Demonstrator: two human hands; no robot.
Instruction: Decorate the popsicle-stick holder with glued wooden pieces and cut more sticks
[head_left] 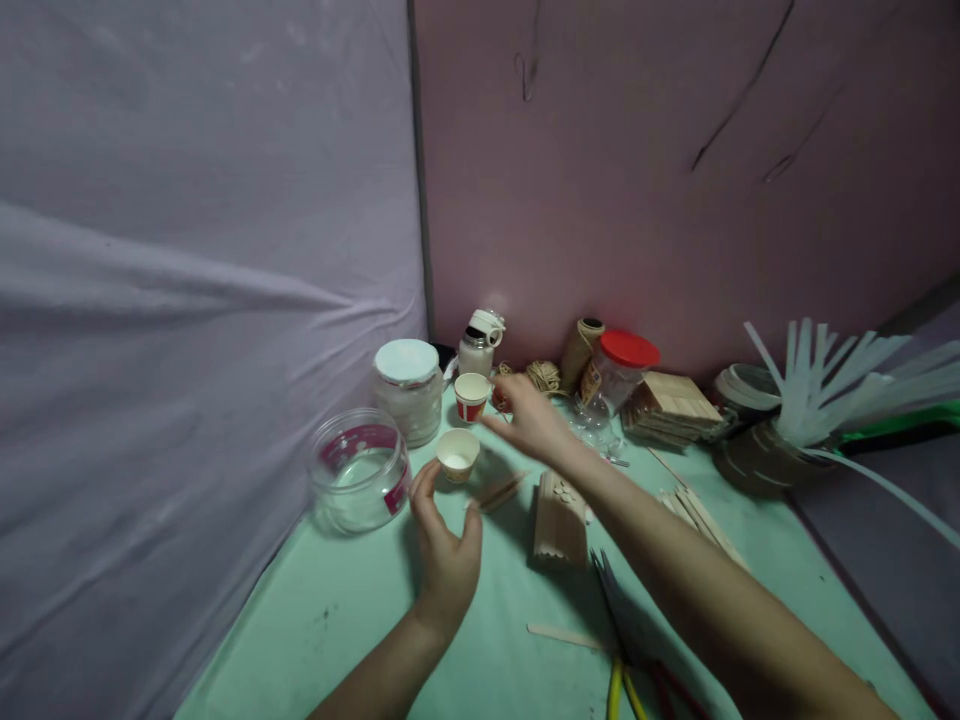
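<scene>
A small pale paper cup (458,458) stands upright on the green tabletop. My left hand (447,560) is just in front of it, thumb and fingers apart, with the fingertips at the cup's near left side; I cannot tell whether they touch. Behind that cup is a second paper cup (471,408), with a red band. My right hand (529,418) reaches in from the right beside the red cup, thumb and forefinger spread, nothing visible between them. Thin wooden sticks (499,493) lie to the right of my left hand. A small wooden stick-built piece (559,525) sits below my right forearm.
Two clear jars, one open (360,475) and one white-lidded (409,395), stand left. Behind are a bottle (477,350), a twine spool (581,355) and a red-lidded jar (628,350). Wooden squares (671,405), glue sticks (814,395) and yellow-handled pliers (616,685) are right.
</scene>
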